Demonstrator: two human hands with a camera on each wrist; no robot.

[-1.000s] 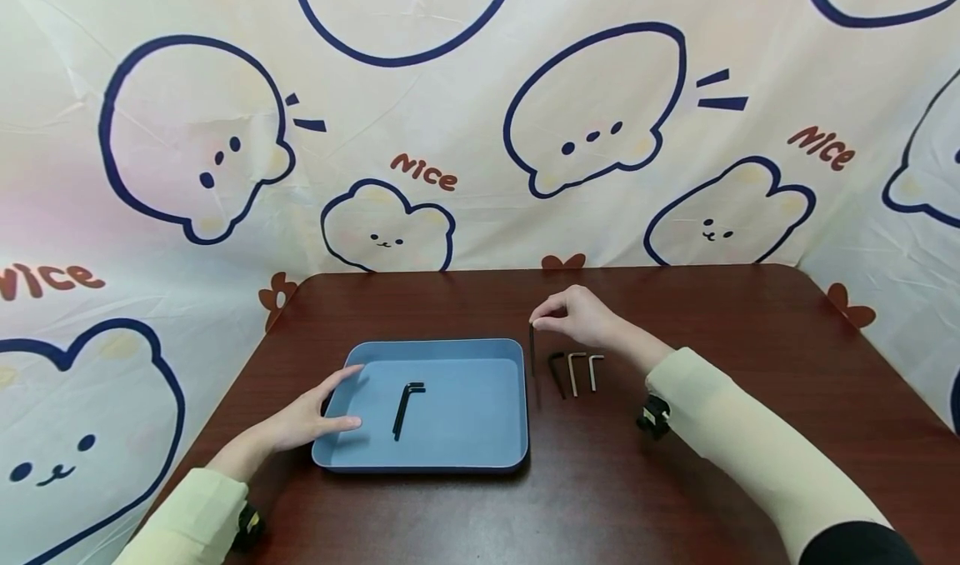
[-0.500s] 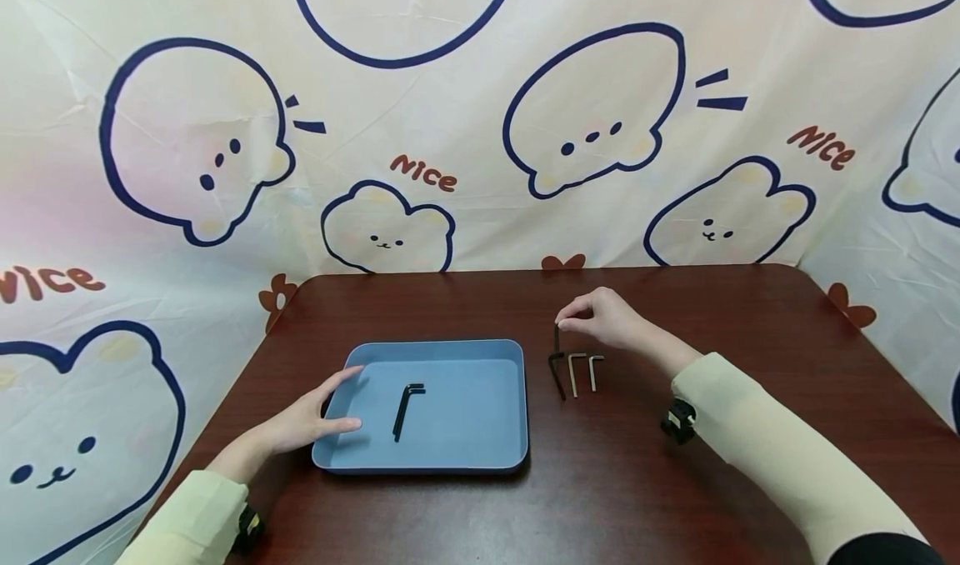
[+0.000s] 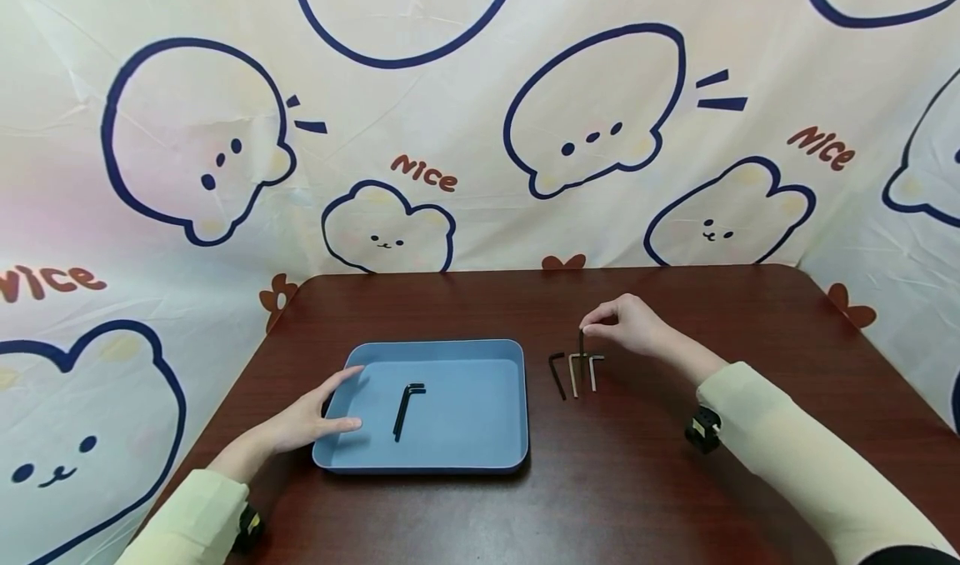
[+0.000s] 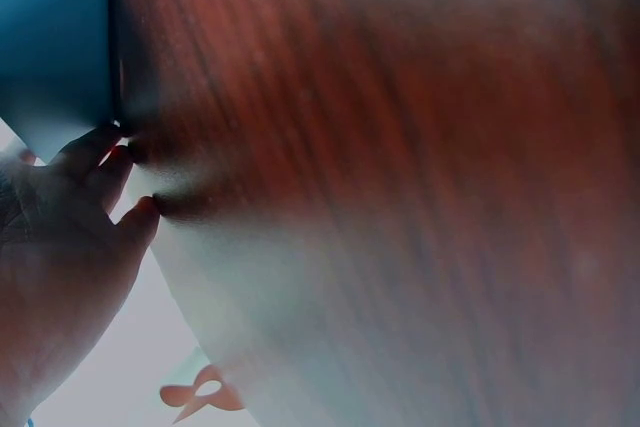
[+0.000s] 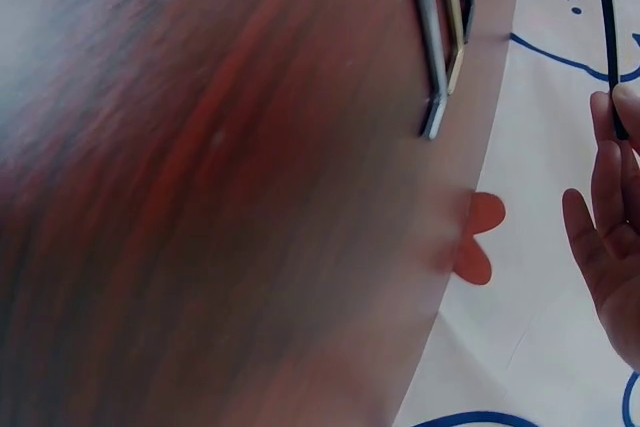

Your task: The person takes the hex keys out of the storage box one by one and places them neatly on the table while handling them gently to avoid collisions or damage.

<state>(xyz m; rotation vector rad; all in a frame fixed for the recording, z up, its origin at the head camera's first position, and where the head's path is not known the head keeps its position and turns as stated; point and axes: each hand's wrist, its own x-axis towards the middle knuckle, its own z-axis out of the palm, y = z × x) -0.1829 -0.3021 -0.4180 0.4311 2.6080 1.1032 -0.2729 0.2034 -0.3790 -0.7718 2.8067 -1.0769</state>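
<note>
My right hand (image 3: 624,323) pinches one end of a black hex key (image 3: 581,344), whose long arm hangs down close over a row of other hex keys. In the right wrist view, the thumb and a fingertip close on the black hex key (image 5: 608,27). That row has a black hex key (image 3: 557,376), a brass-coloured one (image 3: 573,377) and a silver one (image 3: 593,375). My left hand (image 3: 300,419) rests at the left rim of the blue tray (image 3: 480,415), its thumb and forefinger spread and reaching over the rim. Two black hex keys (image 3: 402,411) lie side by side in the tray.
The tray and loose hex keys sit on a dark red-brown wooden table (image 3: 600,490). Behind and beside it hangs a pale cloth (image 3: 480,132) printed with cartoon bears, right at the table's far edge (image 3: 480,275).
My right hand has moved right with the hanging black hex key, from beside the tray's right edge to over the loose row. The left hand and tray have stayed put.
</note>
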